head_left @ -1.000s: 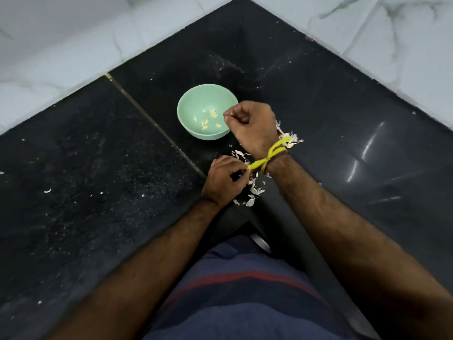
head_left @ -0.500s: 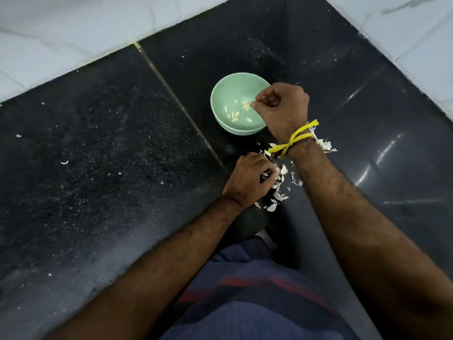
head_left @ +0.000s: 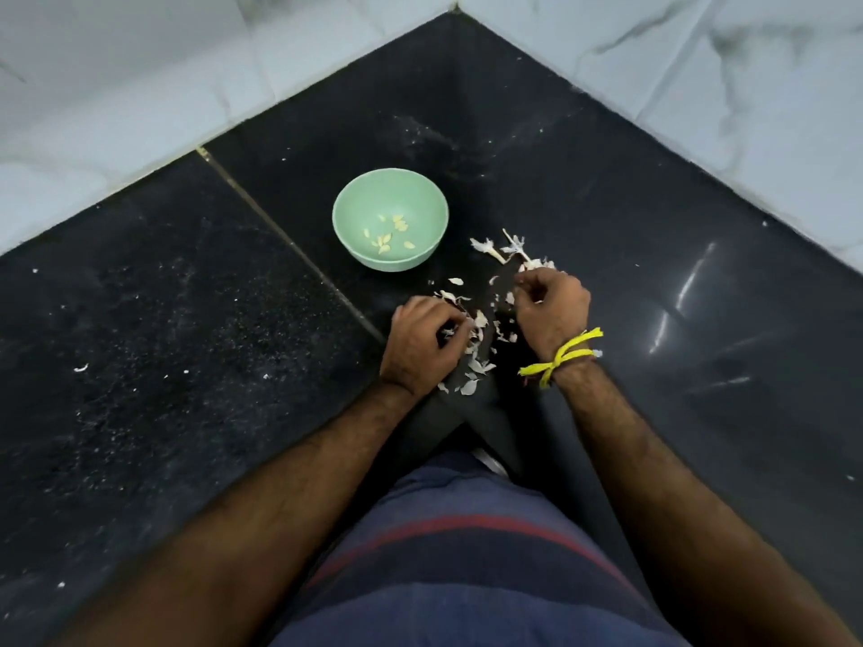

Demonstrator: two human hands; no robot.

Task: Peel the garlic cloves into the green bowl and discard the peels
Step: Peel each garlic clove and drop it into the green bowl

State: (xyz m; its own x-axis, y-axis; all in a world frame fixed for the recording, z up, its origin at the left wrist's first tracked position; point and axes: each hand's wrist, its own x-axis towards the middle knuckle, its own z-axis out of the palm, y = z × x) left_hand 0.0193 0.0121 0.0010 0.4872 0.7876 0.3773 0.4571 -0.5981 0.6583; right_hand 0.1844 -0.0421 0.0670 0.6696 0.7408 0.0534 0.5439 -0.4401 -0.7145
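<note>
Where the two white marble walls (head_left: pixel 140 86) meet in a corner, I see a black stone bench (head_left: pixel 163 343) filling the angle, polished, speckled with pale dust and small white flecks, and crossed by a thin seam (head_left: pixel 280 231) that runs from the left wall toward my hands. Glare streaks lie on its right half.

On that bench the green bowl (head_left: pixel 390 189) stands upright, just right of the seam, with a few peeled garlic cloves (head_left: pixel 387 235) on its bottom. Near it, toward me and to the right, papery peels (head_left: pixel 478 361) lie scattered — some beside the bowl, most between the hands.

My left hand (head_left: pixel 422 347) sits low over the peels, fingers curled tight; something pale shows inside the curl, though I cannot tell whether it is a clove or peel. My right hand (head_left: pixel 551 310), with a yellow thread (head_left: pixel 560 359) tied at the wrist, is curled at the far edge of the pile, its fingertips pinching among the peels — what they hold is hidden. Both forearms and a dark striped shirt (head_left: pixel 467 553) cover the bench's near edge.
</note>
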